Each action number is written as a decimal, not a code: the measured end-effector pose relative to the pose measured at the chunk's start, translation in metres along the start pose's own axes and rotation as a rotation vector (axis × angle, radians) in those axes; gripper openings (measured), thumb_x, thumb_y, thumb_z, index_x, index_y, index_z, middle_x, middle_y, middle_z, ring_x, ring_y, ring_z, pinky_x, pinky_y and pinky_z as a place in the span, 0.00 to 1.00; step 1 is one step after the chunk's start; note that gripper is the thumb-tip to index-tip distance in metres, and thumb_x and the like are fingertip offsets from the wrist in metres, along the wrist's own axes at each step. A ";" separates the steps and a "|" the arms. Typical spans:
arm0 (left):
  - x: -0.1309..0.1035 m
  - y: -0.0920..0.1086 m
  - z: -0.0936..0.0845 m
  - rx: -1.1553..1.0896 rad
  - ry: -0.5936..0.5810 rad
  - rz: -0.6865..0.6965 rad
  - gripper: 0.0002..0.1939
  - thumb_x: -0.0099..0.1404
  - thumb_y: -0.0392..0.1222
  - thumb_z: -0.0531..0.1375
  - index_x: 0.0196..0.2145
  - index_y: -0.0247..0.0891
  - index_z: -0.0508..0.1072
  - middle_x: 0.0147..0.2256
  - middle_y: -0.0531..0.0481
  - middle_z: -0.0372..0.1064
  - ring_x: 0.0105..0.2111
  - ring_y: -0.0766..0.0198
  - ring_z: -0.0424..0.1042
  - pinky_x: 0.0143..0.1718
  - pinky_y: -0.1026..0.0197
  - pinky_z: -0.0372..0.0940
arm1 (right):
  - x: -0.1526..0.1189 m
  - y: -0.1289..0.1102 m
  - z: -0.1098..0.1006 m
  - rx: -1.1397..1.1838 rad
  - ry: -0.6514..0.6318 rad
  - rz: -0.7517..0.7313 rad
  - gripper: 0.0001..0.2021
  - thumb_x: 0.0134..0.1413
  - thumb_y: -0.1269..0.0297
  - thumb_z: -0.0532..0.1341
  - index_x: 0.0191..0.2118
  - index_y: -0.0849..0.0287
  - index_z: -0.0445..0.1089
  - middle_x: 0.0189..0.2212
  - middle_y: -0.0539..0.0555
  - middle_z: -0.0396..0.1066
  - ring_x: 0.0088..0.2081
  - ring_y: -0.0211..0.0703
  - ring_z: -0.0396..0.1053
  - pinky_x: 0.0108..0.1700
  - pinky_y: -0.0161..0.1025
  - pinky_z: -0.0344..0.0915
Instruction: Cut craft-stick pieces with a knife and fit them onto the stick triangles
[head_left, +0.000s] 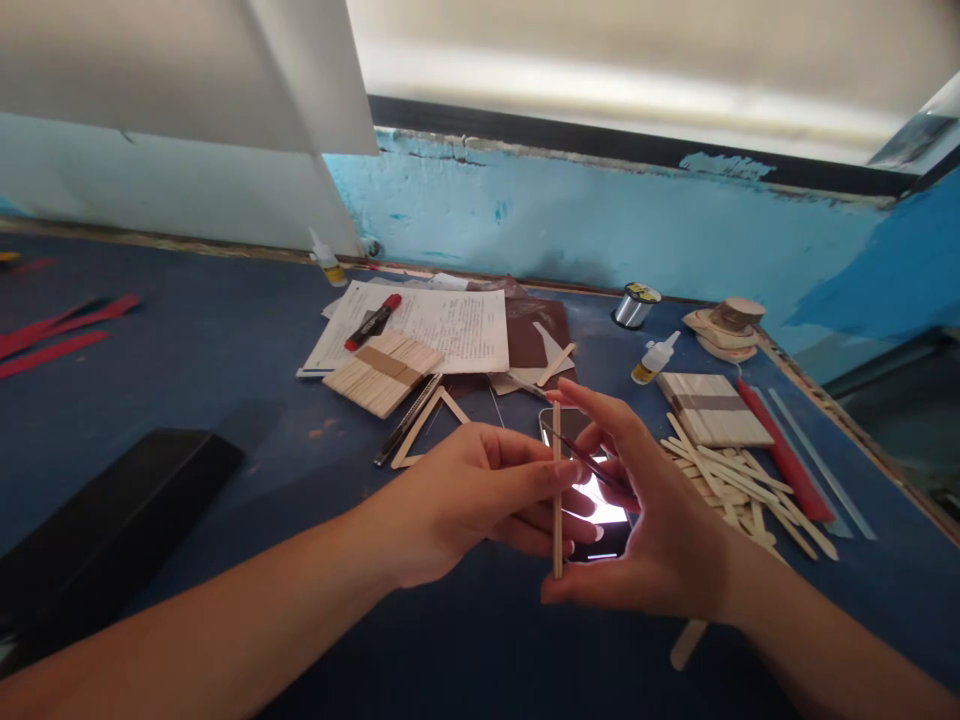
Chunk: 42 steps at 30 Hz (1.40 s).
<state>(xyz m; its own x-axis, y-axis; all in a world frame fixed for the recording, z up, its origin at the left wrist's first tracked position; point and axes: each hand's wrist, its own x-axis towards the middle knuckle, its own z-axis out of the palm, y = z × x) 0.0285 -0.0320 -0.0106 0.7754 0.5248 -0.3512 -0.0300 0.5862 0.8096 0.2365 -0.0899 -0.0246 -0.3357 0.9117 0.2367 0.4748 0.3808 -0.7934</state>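
Here, the left hand [465,480] pinches the sticks [557,510] midway; the right hand [667,520], gripping a dark tool [611,478], spans their ends. Light, even pressure should keep them flush.

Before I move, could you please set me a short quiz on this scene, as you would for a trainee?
1. Multiple choice: which thing lies on the written sheet?
a) the metallic spool
b) the red-and-black marker
c) a glue bottle
2. True or false: the left hand has its grip on the upright thin wooden sticks.
3. Count: how many bundles of wooden sticks with a brown band round them can be seen on the table?

Key: 1 b; 2 true; 3 two, the left bundle and the right bundle.
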 end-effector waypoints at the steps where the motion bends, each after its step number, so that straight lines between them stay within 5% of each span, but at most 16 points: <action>1: 0.000 0.000 0.001 -0.006 0.013 0.007 0.11 0.67 0.46 0.67 0.40 0.34 0.82 0.35 0.44 0.83 0.36 0.62 0.82 0.39 0.63 0.77 | 0.000 0.000 0.000 -0.009 -0.001 0.004 0.61 0.37 0.53 0.80 0.73 0.43 0.44 0.60 0.60 0.57 0.48 0.53 0.70 0.32 0.40 0.77; 11: -0.003 0.000 0.002 0.029 0.020 0.078 0.09 0.68 0.43 0.66 0.41 0.35 0.82 0.35 0.46 0.82 0.37 0.62 0.82 0.40 0.63 0.77 | 0.001 -0.002 0.000 -0.099 -0.021 -0.074 0.59 0.37 0.42 0.77 0.72 0.44 0.46 0.65 0.60 0.52 0.51 0.55 0.67 0.41 0.44 0.76; 16: -0.003 0.004 0.001 0.089 0.076 0.082 0.10 0.67 0.45 0.67 0.41 0.35 0.82 0.36 0.45 0.82 0.38 0.60 0.82 0.41 0.60 0.77 | 0.002 -0.002 -0.016 -0.028 0.090 0.035 0.25 0.71 0.52 0.55 0.69 0.48 0.57 0.55 0.58 0.70 0.45 0.48 0.73 0.42 0.43 0.75; 20: -0.002 0.006 0.002 0.102 0.129 0.115 0.10 0.66 0.43 0.68 0.42 0.34 0.82 0.35 0.45 0.82 0.38 0.59 0.81 0.44 0.56 0.77 | 0.006 -0.001 -0.029 -0.238 0.110 0.007 0.15 0.73 0.60 0.53 0.58 0.52 0.71 0.39 0.54 0.78 0.38 0.46 0.77 0.42 0.44 0.74; 29: -0.004 0.007 0.000 0.134 0.076 0.164 0.11 0.68 0.43 0.67 0.46 0.38 0.83 0.35 0.47 0.82 0.37 0.63 0.80 0.42 0.62 0.76 | 0.009 0.001 -0.035 -0.435 -0.013 -0.178 0.17 0.70 0.66 0.56 0.60 0.53 0.69 0.44 0.54 0.80 0.39 0.45 0.78 0.38 0.41 0.73; 42: -0.004 0.007 0.001 0.196 0.080 0.180 0.08 0.67 0.44 0.67 0.37 0.36 0.84 0.32 0.49 0.80 0.35 0.63 0.79 0.40 0.63 0.74 | 0.009 0.003 -0.029 -0.407 -0.059 -0.153 0.17 0.71 0.65 0.54 0.61 0.57 0.69 0.41 0.56 0.79 0.37 0.42 0.77 0.40 0.40 0.72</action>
<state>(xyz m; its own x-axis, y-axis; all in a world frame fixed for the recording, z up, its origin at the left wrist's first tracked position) 0.0263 -0.0308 -0.0033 0.7158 0.6617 -0.2231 -0.0339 0.3521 0.9353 0.2580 -0.0761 -0.0086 -0.4670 0.8345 0.2926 0.6939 0.5509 -0.4637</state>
